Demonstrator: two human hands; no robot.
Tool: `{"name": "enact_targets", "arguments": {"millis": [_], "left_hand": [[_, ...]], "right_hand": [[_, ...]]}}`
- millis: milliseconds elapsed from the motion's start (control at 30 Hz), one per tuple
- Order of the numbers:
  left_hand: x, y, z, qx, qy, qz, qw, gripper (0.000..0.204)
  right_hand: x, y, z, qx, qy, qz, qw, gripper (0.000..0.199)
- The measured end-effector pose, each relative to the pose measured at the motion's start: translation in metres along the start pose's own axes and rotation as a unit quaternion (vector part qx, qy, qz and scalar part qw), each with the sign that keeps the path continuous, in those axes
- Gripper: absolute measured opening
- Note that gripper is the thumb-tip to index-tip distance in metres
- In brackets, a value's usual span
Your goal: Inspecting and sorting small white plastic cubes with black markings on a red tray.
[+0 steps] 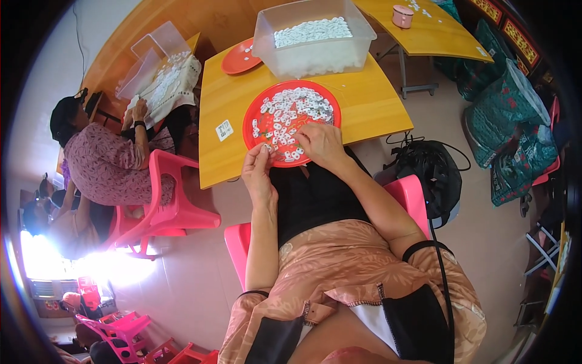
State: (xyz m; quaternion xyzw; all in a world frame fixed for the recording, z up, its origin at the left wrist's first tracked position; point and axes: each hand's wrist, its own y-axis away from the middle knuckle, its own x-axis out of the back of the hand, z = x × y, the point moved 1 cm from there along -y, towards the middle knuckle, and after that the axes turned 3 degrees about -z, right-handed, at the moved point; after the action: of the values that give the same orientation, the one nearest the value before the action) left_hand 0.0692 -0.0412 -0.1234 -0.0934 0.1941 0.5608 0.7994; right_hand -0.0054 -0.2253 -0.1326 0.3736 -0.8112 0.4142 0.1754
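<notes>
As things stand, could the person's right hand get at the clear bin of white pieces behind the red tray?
Probably yes: the right hand rests on the red tray, and the open-topped clear bin sits just beyond with nothing between.

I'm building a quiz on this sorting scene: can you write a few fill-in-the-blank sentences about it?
1. Both hands work at a round ____ tray full of small white pieces.
2. The tray rests on a ____ table.
3. Behind the tray stands a clear plastic ____ holding more white pieces.
4. The left hand and the right hand are at the tray's ____ edge.

Missing words: red; yellow; tub; near
</notes>
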Motion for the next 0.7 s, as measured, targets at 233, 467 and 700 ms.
{"name": "enact_targets", "arguments": {"millis": [233,467,700], "left_hand": [[-0.0009,-0.0001,-0.0014,-0.007,0.004,0.0,1.0,0.016],[0.0012,0.002,0.0033,-0.006,0.005,-0.001,1.0,0.017],[0.0036,0.0016,0.0044,-0.005,0.01,-0.001,1.0,0.018]], "right_hand": [[0.0022,-0.0003,0.0008,0.003,0.005,0.0,1.0,0.022],[-0.0008,0.0002,-0.0018,0.003,0.005,-0.005,1.0,0.018],[-0.0015,-0.0012,-0.0052,-0.004,0.01,-0.017,1.0,0.017]]}}
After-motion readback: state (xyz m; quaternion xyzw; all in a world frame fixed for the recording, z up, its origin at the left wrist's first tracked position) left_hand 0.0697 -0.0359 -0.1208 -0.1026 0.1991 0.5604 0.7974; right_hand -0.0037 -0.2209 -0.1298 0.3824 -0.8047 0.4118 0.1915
